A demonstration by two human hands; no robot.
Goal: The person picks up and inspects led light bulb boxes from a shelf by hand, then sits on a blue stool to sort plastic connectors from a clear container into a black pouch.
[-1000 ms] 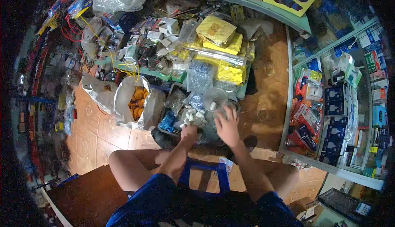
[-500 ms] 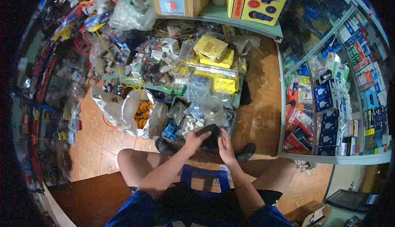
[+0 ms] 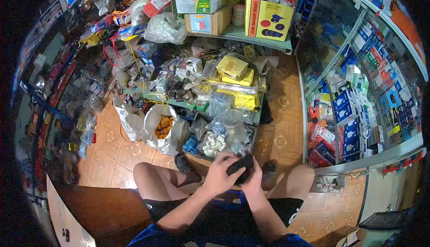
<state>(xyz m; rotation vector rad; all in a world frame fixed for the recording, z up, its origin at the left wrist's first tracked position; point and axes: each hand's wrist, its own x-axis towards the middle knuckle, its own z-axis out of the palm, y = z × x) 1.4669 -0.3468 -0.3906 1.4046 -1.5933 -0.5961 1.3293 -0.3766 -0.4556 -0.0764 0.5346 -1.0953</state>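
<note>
Head: hands (image 3: 220,175) curled around black object (image 3: 242,164)

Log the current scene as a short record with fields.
left hand: grip on black object, identity unclear
right hand: on the same object, opposite side
just beyond hands: white pieces, clear jar to their right
left: white sack, open, orange items inside
farther: yellow packs, piled
right: glass cabinet, boxes inside

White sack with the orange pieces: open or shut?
Open: the white sack gapes at the top, and the orange pieces show inside.
</note>
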